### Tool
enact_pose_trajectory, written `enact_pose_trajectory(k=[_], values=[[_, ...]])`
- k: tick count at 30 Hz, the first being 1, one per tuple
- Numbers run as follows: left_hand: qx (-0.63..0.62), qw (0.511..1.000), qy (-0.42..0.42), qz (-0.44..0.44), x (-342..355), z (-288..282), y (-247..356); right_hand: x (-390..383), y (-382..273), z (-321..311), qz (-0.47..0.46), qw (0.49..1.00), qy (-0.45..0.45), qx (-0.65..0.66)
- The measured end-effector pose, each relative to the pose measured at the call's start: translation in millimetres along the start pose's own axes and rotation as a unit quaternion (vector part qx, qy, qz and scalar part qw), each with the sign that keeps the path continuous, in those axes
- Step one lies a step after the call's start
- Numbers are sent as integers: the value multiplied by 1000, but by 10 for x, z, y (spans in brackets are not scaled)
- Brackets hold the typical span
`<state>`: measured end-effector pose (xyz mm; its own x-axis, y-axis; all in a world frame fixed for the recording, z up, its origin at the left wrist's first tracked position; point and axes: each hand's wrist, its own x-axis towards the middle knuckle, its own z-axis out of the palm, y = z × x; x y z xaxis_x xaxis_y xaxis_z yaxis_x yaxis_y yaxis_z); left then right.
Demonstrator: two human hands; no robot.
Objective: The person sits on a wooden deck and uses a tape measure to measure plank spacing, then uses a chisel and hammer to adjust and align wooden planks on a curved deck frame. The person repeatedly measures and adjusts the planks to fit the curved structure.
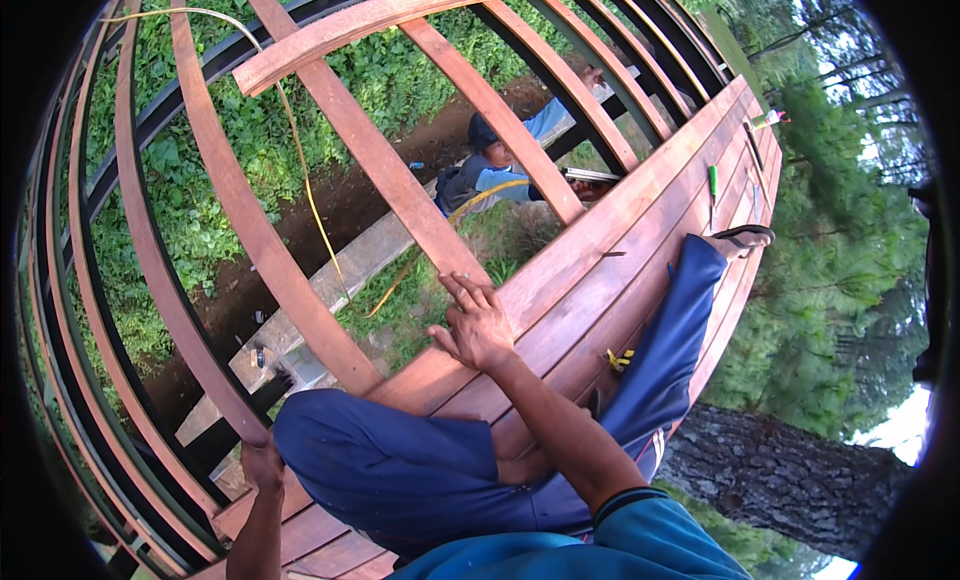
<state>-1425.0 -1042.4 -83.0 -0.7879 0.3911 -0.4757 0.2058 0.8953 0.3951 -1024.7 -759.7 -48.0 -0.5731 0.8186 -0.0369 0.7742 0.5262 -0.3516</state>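
I sit on a deck of reddish-brown boards [560, 300], which covers the near side of an open frame. My right hand [478, 325] rests on the deck's edge board where a wooden joist [385, 170] meets it. Its fingers are spread and it holds nothing. At lower left, my left hand [262, 465] is wrapped round the near end of another wooden joist [165, 280], beside my bent knee. A loose-looking plank [440, 8] lies across the joists at the far side.
Below the frame, a person in a cap [490, 150] reaches up between joists with a light metal piece [590, 175]. A yellow cord [310, 195] hangs through the gaps. On the boards lie a green-handled screwdriver [713, 185] and a yellow-and-black item [619, 360]. A tree trunk [790, 470] stands at right.
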Motion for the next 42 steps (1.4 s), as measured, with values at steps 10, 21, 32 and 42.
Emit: enact_pose_trajectory(k=[10, 21, 32, 42], values=[[7, 1000, -16, 0, 1, -55, 48, -5, 10, 35, -14, 999, 26, -24], [85, 996, -2, -8, -153, -184, 299, -32, -49, 73, -4, 998, 38, -57], [172, 984, 10, -41, -54, -116, 161, -36, -38, 30, -2, 999, 15, -47], [143, 989, 41, -14, 248, -65, -215, -129, 92, 124, -13, 998, 32, 49]])
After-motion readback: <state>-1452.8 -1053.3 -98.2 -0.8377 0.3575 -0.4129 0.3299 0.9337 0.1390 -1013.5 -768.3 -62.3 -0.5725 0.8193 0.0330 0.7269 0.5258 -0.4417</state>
